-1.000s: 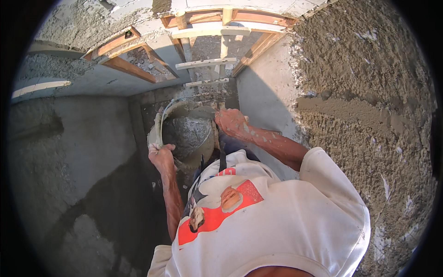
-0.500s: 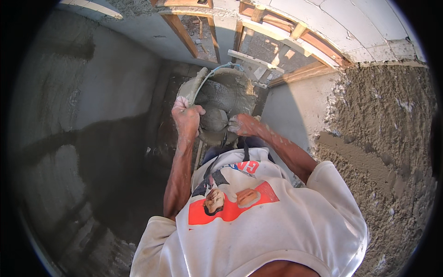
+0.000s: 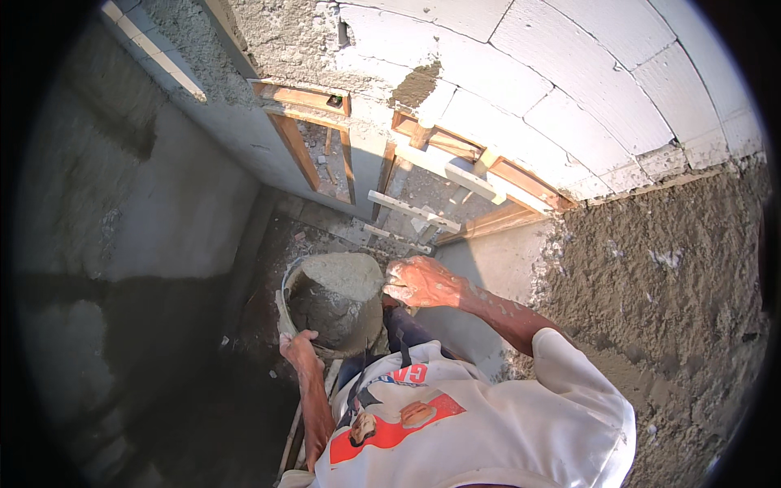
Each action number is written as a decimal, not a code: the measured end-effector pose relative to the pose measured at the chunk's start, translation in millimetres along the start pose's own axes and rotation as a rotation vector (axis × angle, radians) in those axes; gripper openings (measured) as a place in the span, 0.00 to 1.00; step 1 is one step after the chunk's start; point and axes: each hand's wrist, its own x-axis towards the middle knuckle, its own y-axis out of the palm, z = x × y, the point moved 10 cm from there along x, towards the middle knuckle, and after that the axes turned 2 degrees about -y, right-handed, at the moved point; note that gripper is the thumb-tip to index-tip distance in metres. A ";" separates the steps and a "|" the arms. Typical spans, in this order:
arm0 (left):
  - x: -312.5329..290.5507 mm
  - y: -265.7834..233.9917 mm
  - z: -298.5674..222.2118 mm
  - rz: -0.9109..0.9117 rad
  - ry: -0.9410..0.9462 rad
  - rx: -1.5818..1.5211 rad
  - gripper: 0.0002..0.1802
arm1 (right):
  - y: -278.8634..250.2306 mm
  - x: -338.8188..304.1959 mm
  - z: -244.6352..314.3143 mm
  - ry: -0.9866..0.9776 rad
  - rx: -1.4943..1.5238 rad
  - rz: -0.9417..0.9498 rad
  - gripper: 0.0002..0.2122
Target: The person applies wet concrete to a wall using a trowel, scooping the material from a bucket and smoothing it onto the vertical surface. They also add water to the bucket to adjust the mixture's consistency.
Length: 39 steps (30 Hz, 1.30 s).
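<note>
A mortar-caked bucket (image 3: 370, 329) sits in front of my legs with wet grey mortar (image 3: 317, 313) inside it. My left hand (image 3: 299, 350) grips its near left rim, the thumb over the edge and the fingers mostly hidden. On the right, above the bucket's edge, my right hand (image 3: 423, 281) is closed round the handle of a trowel. The trowel's blade lies under a rounded heap of mortar (image 3: 346, 275) over the bucket's far side. Both hands and the right forearm are smeared with mortar.
At right stands a wall with rough wet mortar (image 3: 675, 276). White blockwork (image 3: 569, 89) rises ahead above wooden frames (image 3: 488, 183), with a loose batten (image 3: 413, 210) across one. A smooth grey wall (image 3: 179, 195) runs along the left, above the shaded floor (image 3: 244, 390).
My right hand has lifted the trowel out of the bucket with mortar on it. The bucket and my left hand sit lower in view, as the view has tilted up toward the wall.
</note>
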 end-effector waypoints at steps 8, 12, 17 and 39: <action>16.4 -37.3 40.1 -0.163 0.059 -0.129 0.38 | -218.3 88.3 -183.1 0.598 0.944 0.283 0.09; 18.3 -39.2 54.0 -0.156 0.049 -0.104 0.38 | -402.3 110.4 -241.3 0.437 -0.042 -0.601 0.16; 20.2 -29.4 61.5 -0.137 -0.018 -0.059 0.41 | -351.1 48.0 -153.2 0.472 0.427 -0.560 0.15; -75.7 134.4 -144.2 0.469 0.581 0.124 0.15 | 194.7 -15.5 -38.5 -0.096 0.131 0.054 0.18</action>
